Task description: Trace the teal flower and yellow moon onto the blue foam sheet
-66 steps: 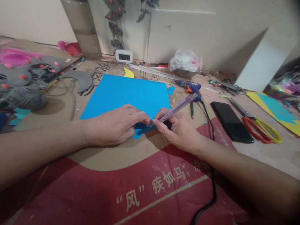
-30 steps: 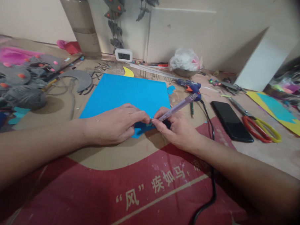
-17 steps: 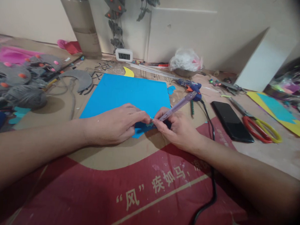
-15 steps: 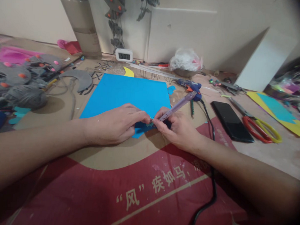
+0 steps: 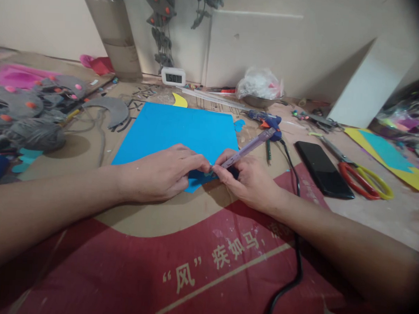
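Note:
A purple pen (image 5: 250,146) slants up to the right in my right hand (image 5: 248,177), whose fingers are closed round its lower end. My left hand (image 5: 163,173) has its fingers bent together, the index fingertip pressed beside the pen's tip. Under these fingertips a small light-blue paper piece (image 5: 208,174) partly shows; its outline is mostly hidden. Both hands rest at the near edge of a large blue sheet (image 5: 183,130), which lies flat on printed cardboard (image 5: 137,221).
Right of my hands lie a black phone (image 5: 323,169), red-and-yellow-handled scissors (image 5: 364,180) and a blue glue gun (image 5: 266,120) with a black cord (image 5: 297,253). Grey yarn (image 5: 37,133) and felt shapes crowd the left. A digital clock (image 5: 173,76) stands behind.
Almost nothing differs. The fingertips and pen tip have barely shifted over the small paper piece; all else stays in place.

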